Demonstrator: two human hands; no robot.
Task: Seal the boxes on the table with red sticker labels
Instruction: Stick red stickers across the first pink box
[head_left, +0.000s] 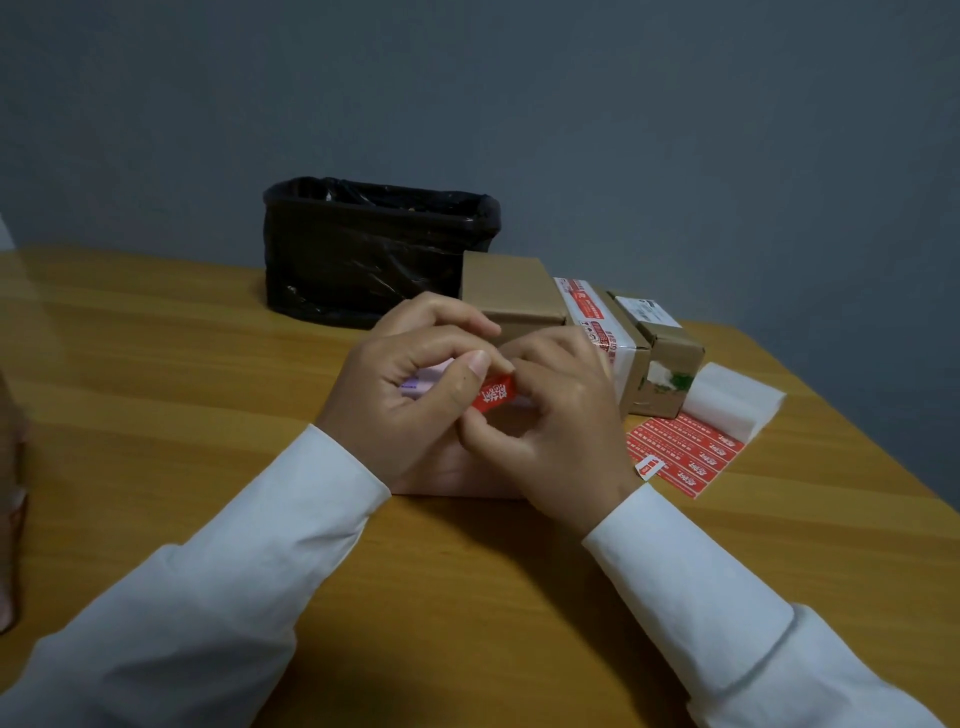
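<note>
Two hands in white sleeves meet over a pale box (441, 478) at the middle of a wooden desk (156, 364). The left hand (410, 384) and right hand (545, 410) together pinch a red sticker (492, 397) between thumbs and curled fingers, holding it just above the box, which sits mostly hidden under the palms. The sticker's printed face shows; whether any of it has touched the box yet cannot be told from this angle.

Behind the hands a row of cardboard boxes (511, 296) stands on the desk, one of them wrapped in red-and-white tape. To the right, a sheet of red stickers (685, 452) lies flat beside a strip of white backing paper (727, 400). A black-lined bin (374, 249) stands at the back.

The step in hand looks to be setting the sticker across the box's opening. To do it well, the sticker is best kept taut between both hands so it does not curl onto itself, and fingertips kept to its very ends so the glue stays clean. It should be centred over the flap's edge, so that half lands on the lid and half on the wall. One end goes down first, then a thumb smooths toward the other end to push out air. The box is light, so a finger should steady it while pressing.
</note>
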